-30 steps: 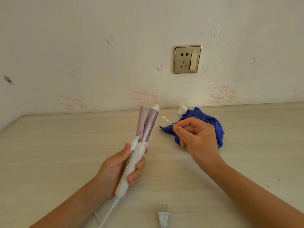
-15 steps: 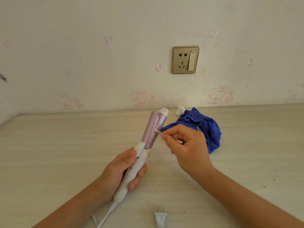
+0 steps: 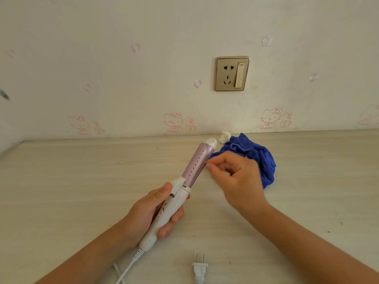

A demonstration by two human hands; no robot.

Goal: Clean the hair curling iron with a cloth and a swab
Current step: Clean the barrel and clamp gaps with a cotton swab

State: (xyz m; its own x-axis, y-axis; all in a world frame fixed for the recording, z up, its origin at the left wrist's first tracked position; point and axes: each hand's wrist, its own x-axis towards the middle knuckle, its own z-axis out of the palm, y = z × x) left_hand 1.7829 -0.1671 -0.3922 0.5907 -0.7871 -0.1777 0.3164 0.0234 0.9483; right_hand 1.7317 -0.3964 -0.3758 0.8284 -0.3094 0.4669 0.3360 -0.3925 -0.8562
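Closer than a second ago, my right hand (image 3: pixel 235 177) pinches the mostly hidden swab (image 3: pixel 226 172) against the curling iron (image 3: pixel 194 165), barrel just past its fingertips, while my left hand (image 3: pixel 147 214) grips the handle, so swabbing looks begun; the cloth (image 3: pixel 258 154) waits behind.

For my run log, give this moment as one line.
left hand grips curling iron | right hand pinches swab at barrel | cloth on table | plug unplugged

White-handled curling iron (image 3: pixel 174 198) with dotted lilac barrel; blue cloth (image 3: pixel 254 154); pale wood-grain worktop (image 3: pixel 71 181); gold socket (image 3: pixel 232 74); pink cartoon-cat wallpaper (image 3: pixel 123 68).
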